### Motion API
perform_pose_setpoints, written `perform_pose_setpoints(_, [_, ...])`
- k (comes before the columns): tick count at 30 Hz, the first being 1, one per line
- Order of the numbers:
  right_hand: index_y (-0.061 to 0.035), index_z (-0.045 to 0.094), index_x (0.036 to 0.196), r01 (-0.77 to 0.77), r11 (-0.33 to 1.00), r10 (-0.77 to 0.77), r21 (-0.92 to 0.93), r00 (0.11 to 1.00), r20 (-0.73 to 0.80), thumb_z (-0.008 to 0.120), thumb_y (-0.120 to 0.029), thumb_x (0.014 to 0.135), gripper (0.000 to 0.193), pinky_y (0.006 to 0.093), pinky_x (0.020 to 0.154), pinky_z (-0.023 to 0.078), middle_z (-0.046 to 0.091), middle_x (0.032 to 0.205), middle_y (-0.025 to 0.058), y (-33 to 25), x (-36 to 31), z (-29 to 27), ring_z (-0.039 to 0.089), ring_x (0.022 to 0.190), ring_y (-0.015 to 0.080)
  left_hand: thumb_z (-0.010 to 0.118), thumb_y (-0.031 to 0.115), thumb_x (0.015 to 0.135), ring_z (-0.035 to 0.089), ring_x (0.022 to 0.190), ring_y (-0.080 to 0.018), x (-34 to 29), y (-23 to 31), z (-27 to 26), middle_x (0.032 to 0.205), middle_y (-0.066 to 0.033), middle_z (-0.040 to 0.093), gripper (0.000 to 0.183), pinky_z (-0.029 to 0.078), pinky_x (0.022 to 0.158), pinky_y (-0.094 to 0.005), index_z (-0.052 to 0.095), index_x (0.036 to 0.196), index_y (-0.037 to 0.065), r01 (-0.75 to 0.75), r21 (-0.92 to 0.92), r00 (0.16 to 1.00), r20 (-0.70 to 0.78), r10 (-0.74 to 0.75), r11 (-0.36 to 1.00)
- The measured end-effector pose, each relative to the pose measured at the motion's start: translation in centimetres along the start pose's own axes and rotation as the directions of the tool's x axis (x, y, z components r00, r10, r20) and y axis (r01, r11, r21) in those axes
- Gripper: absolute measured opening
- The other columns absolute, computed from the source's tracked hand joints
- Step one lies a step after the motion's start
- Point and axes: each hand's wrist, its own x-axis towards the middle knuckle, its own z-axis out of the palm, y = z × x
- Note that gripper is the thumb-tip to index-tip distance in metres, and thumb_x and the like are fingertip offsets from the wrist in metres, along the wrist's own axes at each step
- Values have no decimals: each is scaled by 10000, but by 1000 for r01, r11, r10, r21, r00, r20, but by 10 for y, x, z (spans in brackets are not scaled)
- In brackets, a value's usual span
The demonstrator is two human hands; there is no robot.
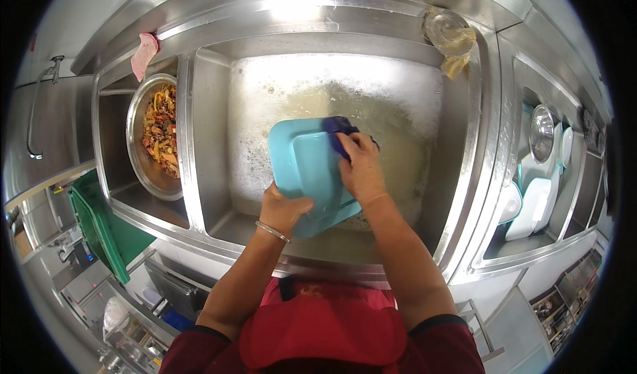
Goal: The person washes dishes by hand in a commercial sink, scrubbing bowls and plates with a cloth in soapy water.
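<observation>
Over the middle steel sink (219,142), which holds foamy, cloudy water, I hold a light blue rectangular tray (302,165) tilted, underside up. My left hand (282,208) grips its near edge from below; a thin bracelet circles that wrist. My right hand (358,165) presses a dark blue cloth (337,128) against the tray's far corner. Part of the cloth is hidden under my fingers.
The left basin holds a round metal pan of food scraps (159,135); a pink rag (143,54) hangs above it. The right basin holds white and light blue dishes (536,205) and a metal bowl (541,132). A clear container (450,32) sits on the back ledge. A green bin (106,224) stands lower left.
</observation>
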Motion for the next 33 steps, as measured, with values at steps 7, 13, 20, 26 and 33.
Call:
perform_pose_setpoints(7, [-11,588,1007,-156,967,166,202,985,-37,553,-89,696,322,397,809,437,528,989,169,-22,-5,10,512,935,349,625,-74,607,584,738,-125,2,-15,-11,844,-20,622,405,481,656,-271,595,1002,13,-61,9,981,188,58,998])
perform_pose_setpoints(13, [-36,578,1081,-18,949,3,314,999,46,538,-63,696,388,391,774,450,517,983,132,-60,-8,10,511,896,330,645,-61,614,592,794,-138,5,5,-8,894,-29,629,428,483,709,-280,598,1032,23,-24,60,984,180,13,998])
perform_pose_setpoints(20, [-116,598,1113,27,957,-97,289,968,231,586,-43,666,453,392,856,419,511,1083,121,-30,-55,-15,488,979,320,572,-130,638,616,800,-182,13,3,-31,929,-59,632,425,510,704,-317,606,1033,20,11,-204,985,173,25,979])
perform_pose_setpoints(26, [-113,633,1007,-51,986,68,-158,992,110,635,3,648,378,406,881,418,555,1067,111,79,-52,-4,502,1002,315,590,-124,643,611,789,-179,7,8,-43,908,-56,633,431,511,697,-324,599,1048,23,-18,-213,991,129,46,977])
perform_pose_setpoints(33, [-95,609,1045,-571,688,464,448,820,335,583,-63,794,254,303,845,449,553,1160,82,77,13,-24,542,1019,209,590,-117,647,603,790,-174,1,2,-44,915,-57,626,423,504,711,-321,596,1045,26,30,-196,987,159,2,980])
